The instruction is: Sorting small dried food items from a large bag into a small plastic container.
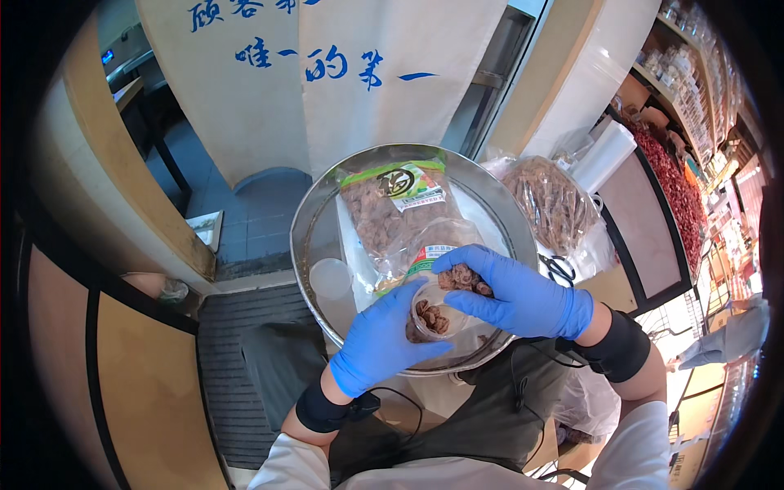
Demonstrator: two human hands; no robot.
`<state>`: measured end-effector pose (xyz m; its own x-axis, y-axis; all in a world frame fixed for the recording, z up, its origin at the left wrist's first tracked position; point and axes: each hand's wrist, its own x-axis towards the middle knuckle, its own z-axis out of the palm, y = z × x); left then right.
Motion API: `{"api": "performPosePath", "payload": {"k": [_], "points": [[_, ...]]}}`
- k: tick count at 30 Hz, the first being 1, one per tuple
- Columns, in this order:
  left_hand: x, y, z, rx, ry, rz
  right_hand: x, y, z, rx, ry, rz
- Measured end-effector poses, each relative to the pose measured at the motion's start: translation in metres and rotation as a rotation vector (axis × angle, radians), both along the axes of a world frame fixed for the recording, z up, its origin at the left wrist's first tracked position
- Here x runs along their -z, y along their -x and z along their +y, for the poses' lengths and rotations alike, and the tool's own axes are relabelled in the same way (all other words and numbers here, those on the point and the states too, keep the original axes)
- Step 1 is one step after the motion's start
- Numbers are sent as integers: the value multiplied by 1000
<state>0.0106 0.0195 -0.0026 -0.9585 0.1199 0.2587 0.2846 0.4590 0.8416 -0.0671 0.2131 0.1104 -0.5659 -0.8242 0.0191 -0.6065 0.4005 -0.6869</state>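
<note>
My left hand (383,343), in a blue glove, holds a small clear plastic tub (436,312) by its side. Brown dried preserved fruit (431,316) lies inside the tub. My right hand (511,291), gloved too, grips a clump of the same fruit (463,280) just above the tub's right side. Both hands are over a large round metal tray (301,269). Behind them on the tray lies a clear bag of the brown fruit (380,220) with a green printed top, and part of another printed plastic bag (438,236). A round translucent lid (331,278) rests at the tray's left.
Right of the tray are black-handled scissors (558,269), a large clear bag of brown dried strips (545,199) and a plastic roll (606,156). A white cloth curtain (380,116) with blue writing hangs ahead. A person's sleeve (729,337) shows at far right.
</note>
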Motion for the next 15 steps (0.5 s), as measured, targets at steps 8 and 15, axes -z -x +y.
{"api": "performPosePath", "payload": {"k": [8,15], "points": [[11,4,-26,201,58,-18,16,1,-10,-21,-90,20],[4,5,-29,203,28,-80,24,-5,-18,51,8,154]]}}
